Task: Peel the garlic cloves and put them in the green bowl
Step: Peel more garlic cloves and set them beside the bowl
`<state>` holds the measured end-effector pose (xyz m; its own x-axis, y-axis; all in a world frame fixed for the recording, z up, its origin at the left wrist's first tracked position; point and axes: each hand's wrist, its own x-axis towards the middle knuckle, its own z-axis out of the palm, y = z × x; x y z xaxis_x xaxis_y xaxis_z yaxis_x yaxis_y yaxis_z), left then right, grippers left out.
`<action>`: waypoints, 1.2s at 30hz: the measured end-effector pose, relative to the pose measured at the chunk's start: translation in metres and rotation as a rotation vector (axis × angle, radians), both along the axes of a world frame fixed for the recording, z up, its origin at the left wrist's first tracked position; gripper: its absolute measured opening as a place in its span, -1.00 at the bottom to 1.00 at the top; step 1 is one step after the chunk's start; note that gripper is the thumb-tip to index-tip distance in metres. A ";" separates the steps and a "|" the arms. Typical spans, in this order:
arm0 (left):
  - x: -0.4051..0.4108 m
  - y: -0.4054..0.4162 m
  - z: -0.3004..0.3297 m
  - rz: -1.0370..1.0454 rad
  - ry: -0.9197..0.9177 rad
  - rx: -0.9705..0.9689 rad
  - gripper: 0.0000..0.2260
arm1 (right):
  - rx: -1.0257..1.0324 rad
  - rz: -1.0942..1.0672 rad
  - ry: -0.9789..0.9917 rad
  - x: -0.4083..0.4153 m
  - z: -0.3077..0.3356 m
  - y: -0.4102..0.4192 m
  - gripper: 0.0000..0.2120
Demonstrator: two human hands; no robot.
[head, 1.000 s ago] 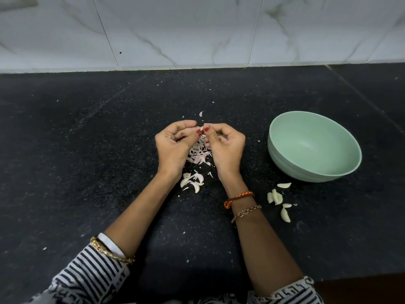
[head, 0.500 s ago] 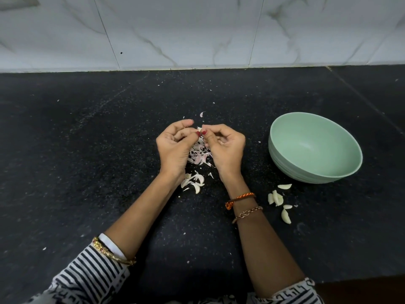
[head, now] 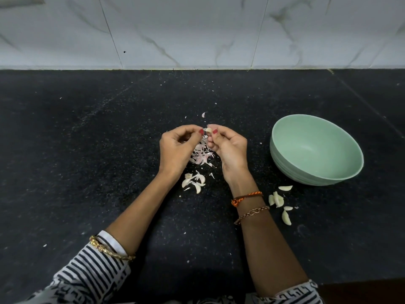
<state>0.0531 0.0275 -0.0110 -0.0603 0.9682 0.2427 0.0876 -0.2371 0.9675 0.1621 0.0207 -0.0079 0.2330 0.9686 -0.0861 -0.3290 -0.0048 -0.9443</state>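
Note:
My right hand (head: 230,148) pinches a small pale garlic clove (head: 208,130) at its fingertips above the black counter. My left hand (head: 177,148) sits just left of it, thumb and finger tips close to the clove; whether it touches the clove I cannot tell. Under both hands lies a heap of pinkish garlic skins (head: 202,155). Unpeeled cloves (head: 194,182) lie between my wrists. Several peeled cloves (head: 279,199) rest on the counter in front of the green bowl (head: 285,154), which stands to the right with nothing visible in it.
The black stone counter (head: 87,150) stretches wide to the left and behind my hands, sprinkled with tiny skin flakes. A white marble-tiled wall (head: 197,29) closes the back. The counter's front edge shows at bottom right.
My hands have parted slightly at the fingertips, so the clove now shows between them at my right fingertips. Nothing else has moved.

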 end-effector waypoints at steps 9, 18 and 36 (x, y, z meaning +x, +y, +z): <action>-0.003 0.006 -0.006 0.064 0.251 0.176 -0.91 | 0.034 -0.077 -0.229 -0.003 -0.001 0.002 -0.90; -0.005 0.006 -0.005 0.127 0.198 0.207 -0.82 | 0.155 -0.182 -0.559 -0.010 -0.005 0.000 -0.92; -0.004 0.005 0.007 -0.009 -0.220 -0.103 -0.89 | -0.021 0.130 0.018 0.003 0.007 -0.004 -0.84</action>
